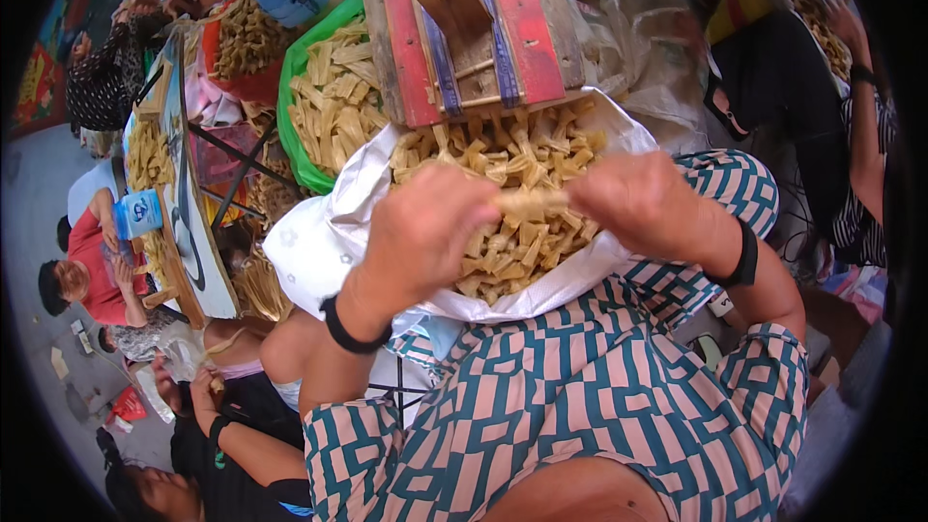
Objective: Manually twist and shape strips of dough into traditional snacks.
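Observation:
My left hand [425, 227] and my right hand [633, 203], blurred by motion, grip either end of a short pale-yellow dried stick [532, 201] above an open white sack [314, 237] on my lap. The sack holds many short, crinkled yellow pieces [522, 251]. At the sack's far edge stands a red board [396, 48] with a wooden block [454, 14] between two strips wrapped in purple.
A green bag of similar pieces [329, 97] lies left of the board; translucent sacks [623, 58] are right of it. Several co-workers [97, 271] surround me, some at a low table [208, 261] on the left. One in dark trousers [773, 106] sits at the right.

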Demonstrator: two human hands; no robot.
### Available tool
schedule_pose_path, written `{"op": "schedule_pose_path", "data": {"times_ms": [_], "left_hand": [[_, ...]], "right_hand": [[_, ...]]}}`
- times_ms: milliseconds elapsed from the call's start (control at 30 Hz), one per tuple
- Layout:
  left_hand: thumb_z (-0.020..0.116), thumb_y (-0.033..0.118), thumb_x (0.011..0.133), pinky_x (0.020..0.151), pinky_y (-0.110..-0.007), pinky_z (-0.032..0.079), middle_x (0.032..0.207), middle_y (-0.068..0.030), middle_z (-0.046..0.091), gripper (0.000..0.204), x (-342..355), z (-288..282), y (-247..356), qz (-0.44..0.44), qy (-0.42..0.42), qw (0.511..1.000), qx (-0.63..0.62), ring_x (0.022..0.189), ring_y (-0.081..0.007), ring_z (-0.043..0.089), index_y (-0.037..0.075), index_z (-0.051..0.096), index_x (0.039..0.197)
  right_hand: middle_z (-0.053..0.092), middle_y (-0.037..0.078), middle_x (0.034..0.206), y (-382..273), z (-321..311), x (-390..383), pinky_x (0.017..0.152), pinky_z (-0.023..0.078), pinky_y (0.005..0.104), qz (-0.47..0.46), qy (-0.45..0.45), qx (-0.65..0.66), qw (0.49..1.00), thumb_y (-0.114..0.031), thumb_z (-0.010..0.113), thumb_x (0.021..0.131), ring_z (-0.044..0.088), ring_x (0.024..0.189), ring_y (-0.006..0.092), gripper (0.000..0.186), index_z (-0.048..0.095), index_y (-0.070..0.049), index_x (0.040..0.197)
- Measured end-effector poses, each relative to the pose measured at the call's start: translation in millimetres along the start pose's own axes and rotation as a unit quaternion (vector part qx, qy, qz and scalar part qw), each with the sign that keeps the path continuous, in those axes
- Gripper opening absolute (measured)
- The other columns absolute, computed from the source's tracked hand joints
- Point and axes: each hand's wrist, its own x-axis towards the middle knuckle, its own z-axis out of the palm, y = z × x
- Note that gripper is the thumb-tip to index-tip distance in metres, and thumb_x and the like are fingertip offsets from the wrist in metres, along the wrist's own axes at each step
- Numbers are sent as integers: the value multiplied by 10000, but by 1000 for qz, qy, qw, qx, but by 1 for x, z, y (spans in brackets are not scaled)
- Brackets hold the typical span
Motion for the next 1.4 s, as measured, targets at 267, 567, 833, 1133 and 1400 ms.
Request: {"op": "schedule_pose_path", "data": {"times_ms": [267,567,833,1133,1400], "left_hand": [[650,127,938,651,-403,470,820,-140,635,132,82,-16,-58,-132,161,977,-47,735,-312,625,28,692,1014],[677,142,915,681,-336,503,891,-112,721,181,45,-25,-68,-173,103,976,-86,771,-239,680,40,753,1044],[621,173,1006,659,-262,527,945,-119,728,262,11,-36,12,-207,157,916,-306,748,-145,667,-38,715,1130],[593,136,1012,511,-190,419,711,8,604,183,-41,-7,35,-296,-60,746,-593,578,-44,548,-23,673,971],[800,178,819,1010,-506,464,1256,-323,629,200,-55,-25,65,-10,145,750,-645,1203,-435,601,-3,765,897]], "right_hand": [[616,95,710,78,-10,89,512,505,372,-18,228,-140,963,-86,632,889,649,640,256,46,588,-82,904],[628,111,671,115,0,51,504,495,381,153,173,-109,967,-163,601,984,645,588,289,101,620,-96,911],[547,14,675,12,-15,62,507,502,283,-132,155,-154,967,-127,674,862,590,588,138,230,687,-108,1091],[582,1,688,-9,-18,30,489,495,256,-184,197,-171,948,-189,690,880,588,592,112,189,686,-65,1023],[651,19,724,-55,18,9,531,521,276,-29,-8,328,944,-194,573,1018,669,650,132,173,659,-63,1092]]}}
